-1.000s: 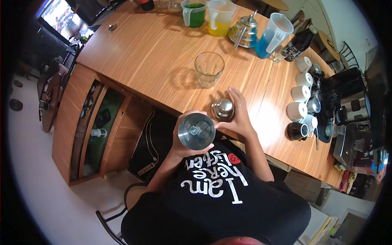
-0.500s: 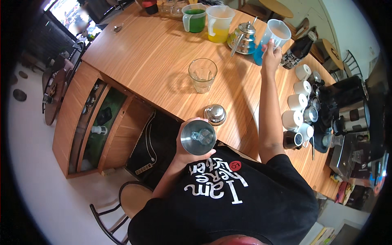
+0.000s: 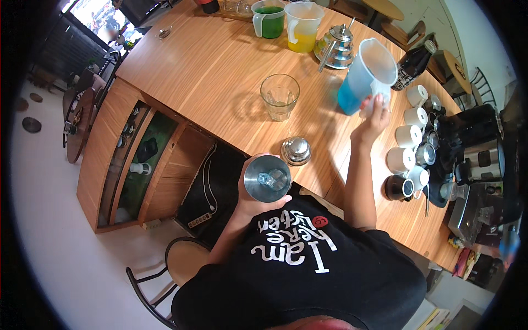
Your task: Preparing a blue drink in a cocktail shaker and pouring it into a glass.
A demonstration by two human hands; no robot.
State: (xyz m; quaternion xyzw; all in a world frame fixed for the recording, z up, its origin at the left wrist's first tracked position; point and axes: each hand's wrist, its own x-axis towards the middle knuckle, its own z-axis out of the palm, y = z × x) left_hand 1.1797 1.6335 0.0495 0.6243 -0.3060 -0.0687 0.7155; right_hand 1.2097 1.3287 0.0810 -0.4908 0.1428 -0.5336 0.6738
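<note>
My left hand is wrapped round a metal shaker cup, held close to my body with its mouth up. Ice cubes lie at the bottom of the cup. With my right hand I grip the handle of a translucent measuring jug, partly filled with blue liquid. The jug is off to the right of the cup and apart from it. Between them, at the table's near edge, stands the domed metal shaker top. Farther off is a clear glass tumbler.
At the back of the wooden table stand a jug of green liquid, a jug of yellow liquid and a metal kettle. A dark bottle is beyond the blue jug. Several white cups line the right side.
My right hand has drawn the blue jug nearer to me, off its spot beside the kettle. The shaker cup stays in my left hand. The whole view has shifted slightly.
</note>
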